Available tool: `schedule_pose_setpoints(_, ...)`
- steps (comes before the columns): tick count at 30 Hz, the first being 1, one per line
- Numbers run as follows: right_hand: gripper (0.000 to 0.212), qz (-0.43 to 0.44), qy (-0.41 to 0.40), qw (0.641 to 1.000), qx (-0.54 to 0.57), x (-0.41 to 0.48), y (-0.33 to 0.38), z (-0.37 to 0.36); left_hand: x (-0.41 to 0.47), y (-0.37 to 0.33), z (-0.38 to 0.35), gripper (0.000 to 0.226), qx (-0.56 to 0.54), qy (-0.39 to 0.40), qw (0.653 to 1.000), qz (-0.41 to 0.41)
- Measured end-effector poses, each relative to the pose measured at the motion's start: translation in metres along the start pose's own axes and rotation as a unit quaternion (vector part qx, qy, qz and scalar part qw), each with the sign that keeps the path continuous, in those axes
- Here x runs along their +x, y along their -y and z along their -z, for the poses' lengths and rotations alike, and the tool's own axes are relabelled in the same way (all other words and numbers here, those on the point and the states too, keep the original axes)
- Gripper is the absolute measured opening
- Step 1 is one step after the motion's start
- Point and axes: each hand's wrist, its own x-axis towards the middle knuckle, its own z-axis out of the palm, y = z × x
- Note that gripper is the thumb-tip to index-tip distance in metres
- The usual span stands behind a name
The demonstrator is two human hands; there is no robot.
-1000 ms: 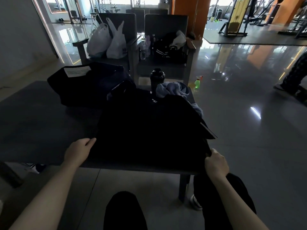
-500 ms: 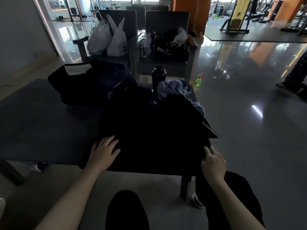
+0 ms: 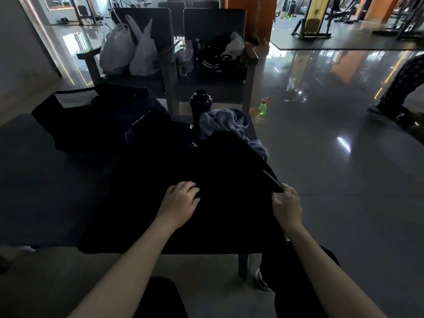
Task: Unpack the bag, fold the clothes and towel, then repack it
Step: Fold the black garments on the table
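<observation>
- Pinching the pointed corner of the black garment (image 3: 229,191) between thumb and fingers, the right hand (image 3: 288,204) held it out at the table's right side.
- The left hand (image 3: 181,200) lay on the middle of the same garment with its fingers bent and their tips down on the cloth. Whether it gripped a fold could not be told in the dim light.
- The garment was spread over the near part of the dark table (image 3: 46,180), its hem hanging over the front edge.
- Just behind it lay a crumpled blue towel (image 3: 220,125), beside an upright black bottle (image 3: 200,103).
- A black bag (image 3: 96,125) with a white label (image 3: 75,99) sat on the table's far left, next to the garment.
- Beyond the table stood two dark chairs, one holding white plastic bags (image 3: 128,51) and the other a striped jacket (image 3: 218,63).
- A green spray bottle (image 3: 263,109) stood on the glossy floor to the right.
</observation>
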Motion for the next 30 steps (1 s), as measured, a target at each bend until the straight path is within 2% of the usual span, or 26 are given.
schedule_pose_setpoints(3, 0.056, -0.114, 0.032, 0.983, 0.142, 0.034, -0.007, 0.004, 0.036, -0.018, 0.001, 0.04, 0.018, 0.001, 0.999, -0.039)
schedule_pose_setpoints(6, 0.061, -0.258, 0.095, 0.921, 0.276, 0.063, -0.017, 0.0, 0.078, -0.038, 0.003, 0.04, 0.028, -0.006, 0.998, -0.055)
schedule_pose_setpoints(9, 0.05, -0.311, 0.156, 0.868, 0.355, 0.076, -0.025, -0.005, 0.121, -0.062, 0.003, 0.04, 0.032, -0.011, 0.996, -0.081)
schedule_pose_setpoints(12, 0.029, -0.31, 0.189, 0.839, 0.405, 0.086, -0.033, -0.013, 0.162, -0.086, -0.005, 0.04, 0.041, -0.008, 0.993, -0.109)
schedule_pose_setpoints(14, 0.016, -0.312, 0.159, 0.832, 0.431, 0.095, -0.035, -0.019, 0.185, -0.101, -0.014, 0.04, 0.054, 0.0, 0.991, -0.126)
schedule_pose_setpoints(16, 0.016, -0.303, 0.132, 0.827, 0.454, 0.102, -0.037, -0.022, 0.202, -0.111, -0.023, 0.041, 0.07, 0.004, 0.988, -0.134)
schedule_pose_setpoints(18, 0.02, -0.268, 0.119, 0.842, 0.453, 0.106, -0.04, -0.019, 0.216, -0.119, -0.033, 0.044, 0.083, 0.022, 0.987, -0.138)
schedule_pose_setpoints(21, 0.007, -0.194, 0.085, 0.88, 0.425, 0.11, -0.039, -0.009, 0.232, -0.123, -0.043, 0.05, 0.12, 0.076, 0.981, -0.131)
schedule_pose_setpoints(24, 0.015, -0.13, 0.049, 0.892, 0.43, 0.115, -0.034, 0.001, 0.242, -0.124, -0.044, 0.037, 0.151, 0.093, 0.976, -0.13)
schedule_pose_setpoints(26, 0.013, -0.104, 0.046, 0.893, 0.435, 0.116, -0.031, 0.007, 0.246, -0.122, -0.038, 0.028, 0.103, 0.072, 0.985, -0.12)
schedule_pose_setpoints(30, 0.012, -0.074, 0.063, 0.887, 0.452, 0.115, -0.016, 0.017, 0.248, -0.108, -0.016, 0.027, -0.054, 0.057, 0.994, -0.072)
